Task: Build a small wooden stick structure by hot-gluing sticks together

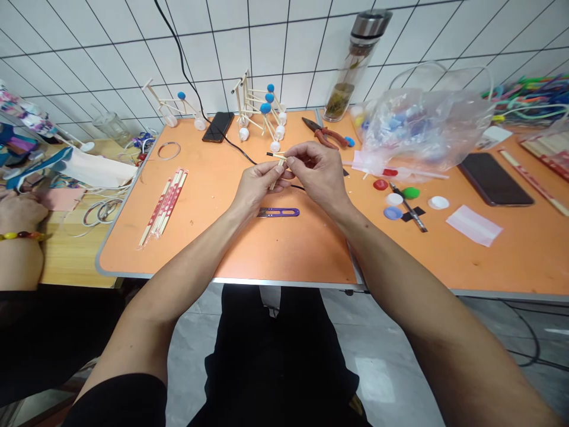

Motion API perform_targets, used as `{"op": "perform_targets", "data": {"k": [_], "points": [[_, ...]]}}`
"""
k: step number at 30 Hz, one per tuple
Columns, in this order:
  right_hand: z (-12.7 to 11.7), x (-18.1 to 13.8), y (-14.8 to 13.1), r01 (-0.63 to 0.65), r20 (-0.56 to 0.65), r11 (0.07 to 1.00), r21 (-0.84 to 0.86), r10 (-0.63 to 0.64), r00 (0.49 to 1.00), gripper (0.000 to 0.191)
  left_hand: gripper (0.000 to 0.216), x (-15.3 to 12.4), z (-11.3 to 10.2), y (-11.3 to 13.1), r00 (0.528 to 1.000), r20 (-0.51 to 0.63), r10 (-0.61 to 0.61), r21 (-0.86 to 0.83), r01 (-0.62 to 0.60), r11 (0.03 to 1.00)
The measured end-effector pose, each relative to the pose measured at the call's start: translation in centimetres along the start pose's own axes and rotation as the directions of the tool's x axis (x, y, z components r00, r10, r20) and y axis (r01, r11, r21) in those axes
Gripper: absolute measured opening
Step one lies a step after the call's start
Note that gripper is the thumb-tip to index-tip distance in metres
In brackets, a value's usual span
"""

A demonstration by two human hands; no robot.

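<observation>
Fingers of the left hand (262,179) gripped short wooden sticks (280,156), set between both hands, while the right hand (316,172) pinched them near the top, seemingly for alignment. Purple snips (273,212) lay toward the front edge of the orange tabletop (235,246), likely for quick reach; a ball-jointed frame (265,108) stood near its back edge.

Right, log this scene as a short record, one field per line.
Left hand: pinching light sticks
Right hand: fingertips on the same sticks
Surface: orange table
Nearer the body: purple-handled snips, partly hidden by the left wrist
Toward the wall: two stick frames with blue and white balls
Left side: wrapped chopsticks
Right side: pliers, clear plastic bag, dark phone
</observation>
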State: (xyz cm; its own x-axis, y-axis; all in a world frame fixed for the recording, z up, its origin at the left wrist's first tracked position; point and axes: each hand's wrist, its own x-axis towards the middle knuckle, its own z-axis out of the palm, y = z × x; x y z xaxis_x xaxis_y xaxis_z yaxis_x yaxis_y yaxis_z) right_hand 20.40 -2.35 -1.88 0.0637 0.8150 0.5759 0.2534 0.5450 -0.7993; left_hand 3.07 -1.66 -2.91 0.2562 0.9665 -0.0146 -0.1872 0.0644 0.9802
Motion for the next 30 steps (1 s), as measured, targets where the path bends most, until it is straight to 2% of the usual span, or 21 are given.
{"op": "perform_targets", "data": {"k": [9, 14, 21, 25, 30], "points": [[0.0, 0.0, -0.3, -0.046, 0.01, 0.999, -0.02, 0.046, 0.999, 0.01, 0.028, -0.1, 0.1, 0.1, 1.0, -0.021, -0.015, 0.009, 0.015, 1.0], [-0.1, 0.0, -0.5, -0.03, 0.001, 0.999, -0.021, 0.03, 1.0, 0.024, 0.03, -0.2, 0.1, 0.2, 1.0, -0.017, -0.01, 0.001, 0.01, 1.0], [-0.7, 0.1, -0.5, -0.053, -0.024, 0.997, 0.055, 0.054, 0.998, 0.044, 0.033, -0.5, -0.2, 1.4, 0.997, -0.077, 0.019, -0.03, -0.021, 0.999], [-0.1, -0.2, 0.1, -0.119, -0.025, 0.99, 0.074, 0.121, 0.992, 0.036, 0.031, -0.3, -0.5, 1.8, 0.99, -0.13, 0.049, -0.024, -0.053, 0.998], [1.3, -0.9, 0.1, -0.137, 0.025, 0.988, 0.07, 0.136, 0.99, 0.017, 0.025, 0.0, -0.8, 1.6, 0.984, -0.152, 0.091, -0.059, -0.101, 0.993]]}}
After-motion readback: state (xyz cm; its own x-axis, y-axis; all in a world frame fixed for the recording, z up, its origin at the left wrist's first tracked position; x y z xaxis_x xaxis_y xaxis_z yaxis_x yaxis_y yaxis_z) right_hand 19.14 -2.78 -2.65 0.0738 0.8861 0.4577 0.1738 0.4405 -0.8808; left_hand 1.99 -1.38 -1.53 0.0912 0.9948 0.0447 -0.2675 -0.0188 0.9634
